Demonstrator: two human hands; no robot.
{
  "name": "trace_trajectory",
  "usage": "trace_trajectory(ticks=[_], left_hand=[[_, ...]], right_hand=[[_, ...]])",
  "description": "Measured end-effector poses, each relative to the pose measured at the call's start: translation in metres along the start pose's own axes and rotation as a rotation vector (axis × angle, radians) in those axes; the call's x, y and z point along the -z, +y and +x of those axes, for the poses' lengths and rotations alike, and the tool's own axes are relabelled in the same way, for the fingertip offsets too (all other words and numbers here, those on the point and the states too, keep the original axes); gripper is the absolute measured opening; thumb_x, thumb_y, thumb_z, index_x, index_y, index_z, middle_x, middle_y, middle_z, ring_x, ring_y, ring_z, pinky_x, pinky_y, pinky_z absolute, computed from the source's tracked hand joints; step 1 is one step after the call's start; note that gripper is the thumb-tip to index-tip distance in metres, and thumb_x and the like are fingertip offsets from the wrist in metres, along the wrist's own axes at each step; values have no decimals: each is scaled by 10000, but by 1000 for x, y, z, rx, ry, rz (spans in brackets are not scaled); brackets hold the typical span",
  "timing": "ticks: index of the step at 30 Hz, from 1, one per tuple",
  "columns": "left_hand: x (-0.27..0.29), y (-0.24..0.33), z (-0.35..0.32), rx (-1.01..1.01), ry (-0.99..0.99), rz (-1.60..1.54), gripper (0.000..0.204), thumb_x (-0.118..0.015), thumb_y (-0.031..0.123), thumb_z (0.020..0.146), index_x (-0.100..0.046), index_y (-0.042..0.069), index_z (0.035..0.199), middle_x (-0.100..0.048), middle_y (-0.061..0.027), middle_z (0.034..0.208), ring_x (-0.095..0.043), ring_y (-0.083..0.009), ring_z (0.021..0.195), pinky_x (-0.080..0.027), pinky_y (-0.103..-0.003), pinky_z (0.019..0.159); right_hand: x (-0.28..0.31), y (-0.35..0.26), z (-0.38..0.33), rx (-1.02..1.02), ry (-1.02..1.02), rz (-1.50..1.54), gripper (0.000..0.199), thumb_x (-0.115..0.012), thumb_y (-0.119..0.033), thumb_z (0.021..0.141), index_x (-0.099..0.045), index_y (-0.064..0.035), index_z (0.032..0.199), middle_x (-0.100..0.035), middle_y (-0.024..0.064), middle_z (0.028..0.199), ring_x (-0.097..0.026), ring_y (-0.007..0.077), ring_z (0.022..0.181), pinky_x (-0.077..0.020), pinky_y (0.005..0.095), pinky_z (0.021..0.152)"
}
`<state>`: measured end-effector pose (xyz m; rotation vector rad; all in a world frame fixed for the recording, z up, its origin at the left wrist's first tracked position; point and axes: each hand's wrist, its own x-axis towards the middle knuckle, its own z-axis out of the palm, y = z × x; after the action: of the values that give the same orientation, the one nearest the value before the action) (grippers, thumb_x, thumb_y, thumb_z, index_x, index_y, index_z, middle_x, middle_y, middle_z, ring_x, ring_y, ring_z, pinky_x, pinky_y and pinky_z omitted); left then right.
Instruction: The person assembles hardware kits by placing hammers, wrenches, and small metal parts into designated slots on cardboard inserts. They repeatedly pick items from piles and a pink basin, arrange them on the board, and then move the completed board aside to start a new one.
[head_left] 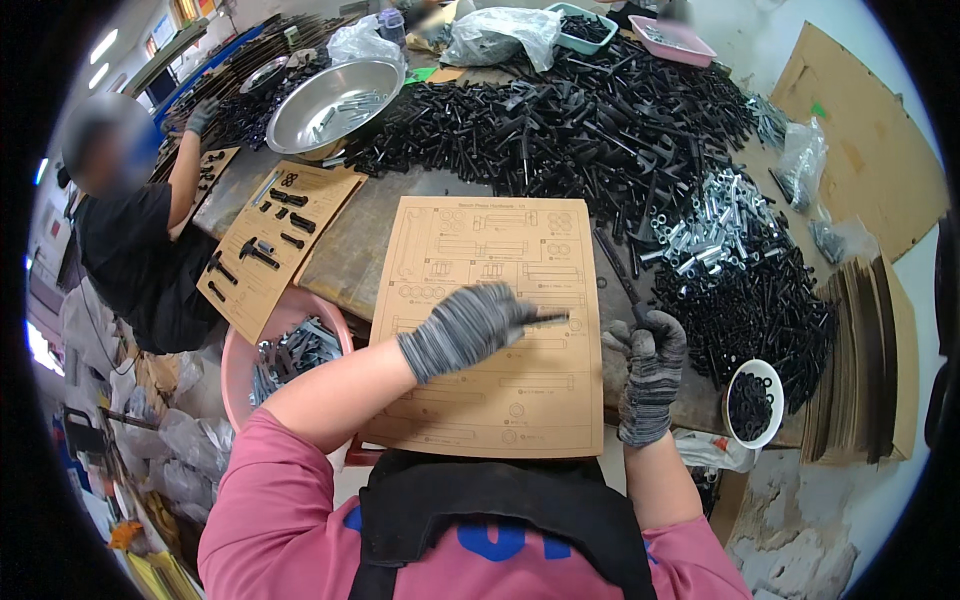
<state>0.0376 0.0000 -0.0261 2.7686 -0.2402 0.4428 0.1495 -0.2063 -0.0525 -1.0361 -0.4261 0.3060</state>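
A brown cardboard sheet point(440, 410) printed with outlines of bolts, nuts and washers lies in front of me. Over its middle, my gloved left hand point(465, 328) is closed on a short black bolt point(550, 317), whose end sticks out to the right. Just off the sheet's right edge, my gloved right hand point(655, 368) has thumb and fingers pinched together at the near end of a dark piece; its kind is hard to make out. Long black bolts point(615, 265) lie on the table just beyond that hand.
Heaped black bolts point(560, 130) cover the far table. Silver nuts and sleeves point(725, 225) lie right, near a white bowl point(757, 437) of black washers. Cardboard sheets point(850, 370) stand at the right edge. Left are a steel basin point(290, 105), a filled board point(250, 290), a pink tub point(232, 375) and a co-worker point(140, 240).
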Motion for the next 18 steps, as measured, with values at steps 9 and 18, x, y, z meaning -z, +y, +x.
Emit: trace_trajectory(ticks=[9, 18], left_hand=[[-47, 9, -8, 75, -32, 99, 197, -605, 209, 704, -593, 85, 856, -535, -60, 687, -536, -241, 650, -439, -349, 611], [-10, 27, -12, 264, 235, -290, 320, -618, 230, 720, -580, 36, 972, -548, -112, 790, -536, -251, 727, -448, -326, 643]], right_hand=[[15, 1, -9, 14, -23, -25, 251, -566, -91, 806, -459, -72, 1033, -530, 97, 915, -570, 196, 813, -523, 362, 696], [-9, 1, -25, 233, -210, -352, 202, -547, 34, 752, -509, -63, 925, -557, 100, 854, -568, 182, 742, -484, 308, 658]])
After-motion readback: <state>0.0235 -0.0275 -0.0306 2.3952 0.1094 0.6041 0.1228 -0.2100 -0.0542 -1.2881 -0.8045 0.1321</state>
